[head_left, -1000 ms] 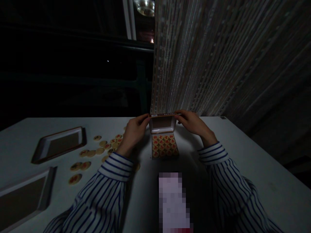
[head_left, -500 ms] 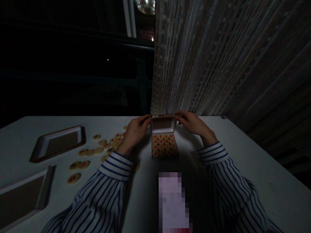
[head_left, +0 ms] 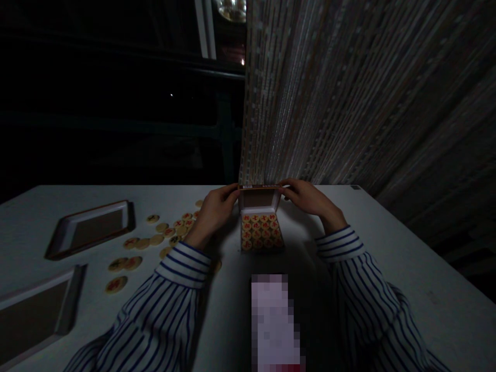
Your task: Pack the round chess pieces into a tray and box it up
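My left hand and my right hand pinch the two upper corners of a small box lid. It stands tilted up behind the rows of xiangqi pieces, its hollow inside facing me. Those pieces are round and pale with red characters, packed in a neat square block. Whether a tray lies beneath them is hard to make out in the dim light. Left of my left hand lie several loose xiangqi pieces, some red-marked, some dark-marked, some blank side up; my left forearm hides part of them.
An open shallow box part lies at the far left of the white table, and a larger one at the near left. A blurred-out phone-like object is in front of me. A string curtain hangs behind the table.
Almost nothing differs. The view has shifted very slightly, and both hands keep the same hold on the lid.
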Demonstrator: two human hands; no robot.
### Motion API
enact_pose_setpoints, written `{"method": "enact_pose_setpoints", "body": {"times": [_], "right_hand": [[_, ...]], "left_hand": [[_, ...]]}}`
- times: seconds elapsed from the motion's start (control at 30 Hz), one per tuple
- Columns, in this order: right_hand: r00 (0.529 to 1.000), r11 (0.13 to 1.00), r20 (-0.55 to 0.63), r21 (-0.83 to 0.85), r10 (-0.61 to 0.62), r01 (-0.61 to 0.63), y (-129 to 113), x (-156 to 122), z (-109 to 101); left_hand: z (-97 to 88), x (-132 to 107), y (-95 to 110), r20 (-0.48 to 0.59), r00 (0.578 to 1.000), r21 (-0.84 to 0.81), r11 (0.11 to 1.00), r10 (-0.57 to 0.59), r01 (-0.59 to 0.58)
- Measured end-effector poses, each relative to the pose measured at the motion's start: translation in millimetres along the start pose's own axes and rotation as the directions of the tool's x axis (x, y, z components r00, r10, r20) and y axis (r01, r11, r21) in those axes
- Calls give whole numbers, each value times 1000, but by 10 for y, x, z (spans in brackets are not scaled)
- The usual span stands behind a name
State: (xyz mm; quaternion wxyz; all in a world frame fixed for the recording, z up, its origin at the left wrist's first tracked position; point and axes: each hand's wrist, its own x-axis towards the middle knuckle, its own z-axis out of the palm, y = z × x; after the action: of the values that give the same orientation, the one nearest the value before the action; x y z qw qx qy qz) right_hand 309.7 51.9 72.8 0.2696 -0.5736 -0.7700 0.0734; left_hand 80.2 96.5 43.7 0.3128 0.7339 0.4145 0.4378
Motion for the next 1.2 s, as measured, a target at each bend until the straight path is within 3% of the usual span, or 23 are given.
{"method": "enact_pose_setpoints", "body": {"times": [0.47, 0.97, 1.2], "right_hand": [[999, 999, 37, -33, -6, 7, 21, -3, -1], [999, 999, 36, 31, -32, 30, 38, -23, -9], [995, 999, 88, 5, -38, 37, 47, -27, -52]], "left_hand": [[5, 0, -39, -2, 1000, 47, 999, 8, -8], [-31, -21, 68, 23, 1000, 82, 997, -8, 6], [-50, -23, 88, 33, 999, 93, 995, -20, 16]]}}
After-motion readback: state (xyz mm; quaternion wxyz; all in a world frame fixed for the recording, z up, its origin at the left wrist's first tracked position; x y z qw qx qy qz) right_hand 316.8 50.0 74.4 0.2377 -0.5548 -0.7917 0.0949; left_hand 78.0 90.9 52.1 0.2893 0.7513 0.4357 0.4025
